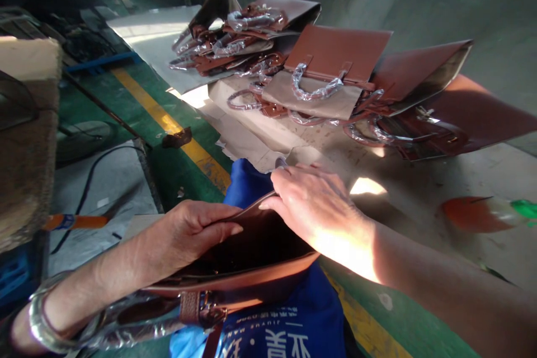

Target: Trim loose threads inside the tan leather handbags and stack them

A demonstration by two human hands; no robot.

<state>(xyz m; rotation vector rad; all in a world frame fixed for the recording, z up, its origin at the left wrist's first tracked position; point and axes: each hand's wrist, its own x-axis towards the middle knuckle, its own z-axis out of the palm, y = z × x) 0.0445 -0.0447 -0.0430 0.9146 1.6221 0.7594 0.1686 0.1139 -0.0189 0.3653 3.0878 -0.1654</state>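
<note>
A brown handbag (268, 285) lies open on my lap, over blue printed cloth (289, 313), its dark inside facing up. My left hand (197, 229) pinches the far rim of the bag between thumb and fingers. Farther right along that same rim, my right hand (314, 207) is closed on the edge, thumb inside the opening. Past its knuckles a small greyish curved thing (280, 162) sticks out; its kind is unclear. One bag handle (142, 330), wrapped in clear plastic, hangs on the near side below my left wrist.
Several brown handbags (339, 50) with plastic-wrapped handles lie piled on a paper-covered table (319, 140) ahead. An orange bottle-like object with a green end (478, 213) lies at the right. A cardboard piece (29, 151) and an orange-handled tool (79, 222) are on the left.
</note>
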